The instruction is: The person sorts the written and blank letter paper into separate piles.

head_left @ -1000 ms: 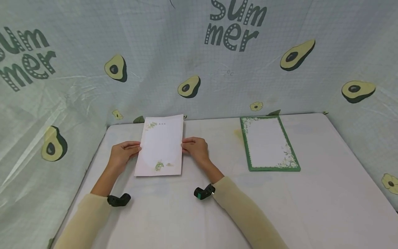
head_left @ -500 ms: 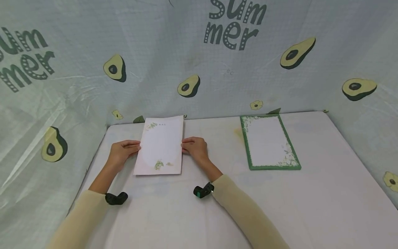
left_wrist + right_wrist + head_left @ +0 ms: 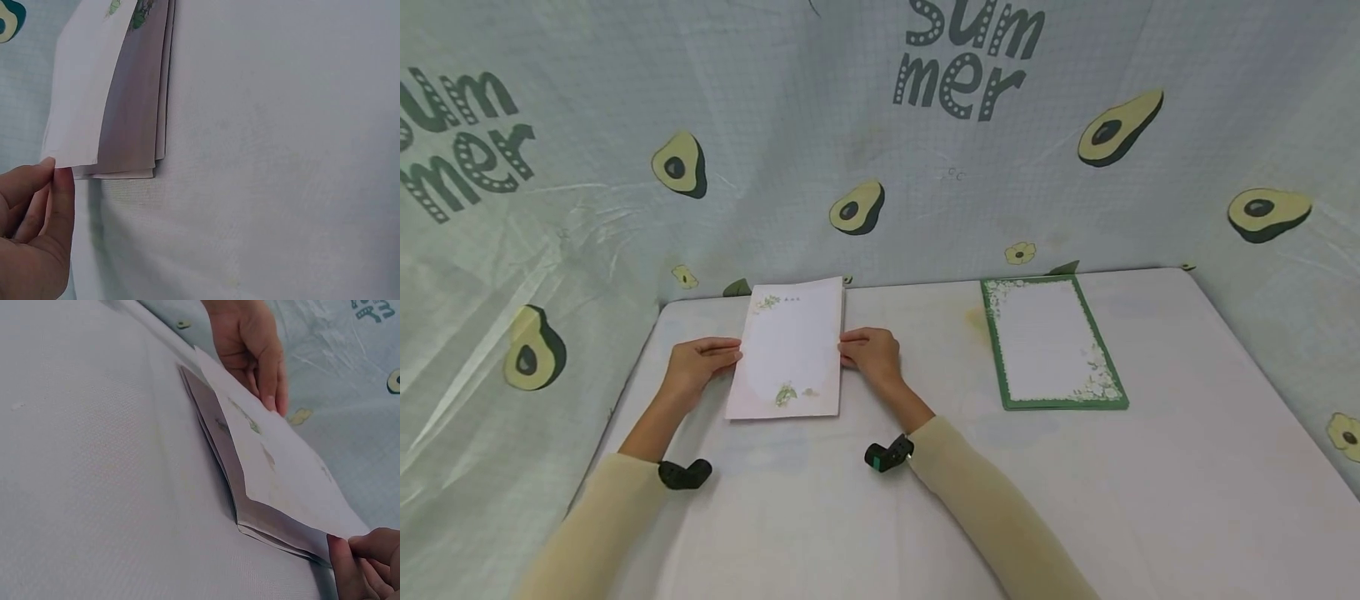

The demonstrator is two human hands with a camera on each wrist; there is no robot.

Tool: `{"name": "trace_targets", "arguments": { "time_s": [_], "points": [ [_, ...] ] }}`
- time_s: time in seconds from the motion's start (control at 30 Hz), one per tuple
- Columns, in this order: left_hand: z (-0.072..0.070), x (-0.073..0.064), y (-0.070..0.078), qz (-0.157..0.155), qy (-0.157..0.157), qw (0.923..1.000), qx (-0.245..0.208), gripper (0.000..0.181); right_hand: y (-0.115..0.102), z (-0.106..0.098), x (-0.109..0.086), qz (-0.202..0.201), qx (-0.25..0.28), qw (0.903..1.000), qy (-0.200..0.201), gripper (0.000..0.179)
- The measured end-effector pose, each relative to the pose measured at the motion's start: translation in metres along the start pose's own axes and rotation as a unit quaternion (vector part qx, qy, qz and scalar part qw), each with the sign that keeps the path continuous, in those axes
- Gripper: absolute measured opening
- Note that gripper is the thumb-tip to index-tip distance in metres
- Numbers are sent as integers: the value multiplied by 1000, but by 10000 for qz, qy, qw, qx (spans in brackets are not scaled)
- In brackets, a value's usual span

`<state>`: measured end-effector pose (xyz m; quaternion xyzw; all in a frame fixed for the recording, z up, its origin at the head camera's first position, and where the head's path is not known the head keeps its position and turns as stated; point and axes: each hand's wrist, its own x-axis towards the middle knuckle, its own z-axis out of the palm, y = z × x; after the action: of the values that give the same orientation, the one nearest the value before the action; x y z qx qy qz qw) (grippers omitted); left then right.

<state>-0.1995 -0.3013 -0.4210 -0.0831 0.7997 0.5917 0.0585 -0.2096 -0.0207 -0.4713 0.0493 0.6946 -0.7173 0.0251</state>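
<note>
A sheet of pale pink-edged letter paper (image 3: 792, 346) with green plant prints is held by its two long sides. My left hand (image 3: 695, 372) pinches the left edge between thumb and fingers; my right hand (image 3: 874, 360) pinches the right edge. In the left wrist view, the sheet (image 3: 87, 87) is raised over a stack of similar paper (image 3: 136, 119), whose edges do not quite line up. From the right wrist, a gap shows between the raised sheet (image 3: 284, 469) and the stack (image 3: 215, 440) on the table. The head view hides most of that stack.
Farther right on the white-covered table (image 3: 925, 533) lies a stack of green-bordered paper (image 3: 1048, 346) with white flowers. A hanging sheet printed with avocados (image 3: 857, 208) rises behind the table and along its sides. Both wrists wear black cameras (image 3: 685, 475).
Both hands keep their pinch on the pink-edged sheet in nearly the same place. Its near edge has shifted slightly away from me.
</note>
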Motion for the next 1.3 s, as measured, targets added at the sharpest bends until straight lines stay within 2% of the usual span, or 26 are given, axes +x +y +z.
{"name": "trace_targets", "arguments": {
  "time_s": [0.23, 0.57, 0.83, 0.97, 1.07, 1.3],
  "points": [
    [0, 3, -6, 94, -31, 9998, 148, 41, -1, 1, 2, -27, -132, 9999, 45, 11],
    [4, 4, -7, 112, -117, 9999, -59, 44, 0, -1, 5, -107, -280, 9995, 69, 12],
    [7, 9, -11, 44, -83, 9999, -65, 43, -3, -4, 9, -240, -616, 9978, -18, 11],
    [7, 12, -14, -52, -29, 9998, 175, 42, -6, -5, 10, -358, -783, 9962, -123, 12],
    [7, 12, -14, -8, -34, 9987, 502, 40, -5, -6, 12, -464, -944, 9943, -199, 11],
    [11, 8, -6, 13, 57, 9887, 1497, 34, -8, -7, 12, -516, -1607, 9853, -277, 13]
  ]
}}
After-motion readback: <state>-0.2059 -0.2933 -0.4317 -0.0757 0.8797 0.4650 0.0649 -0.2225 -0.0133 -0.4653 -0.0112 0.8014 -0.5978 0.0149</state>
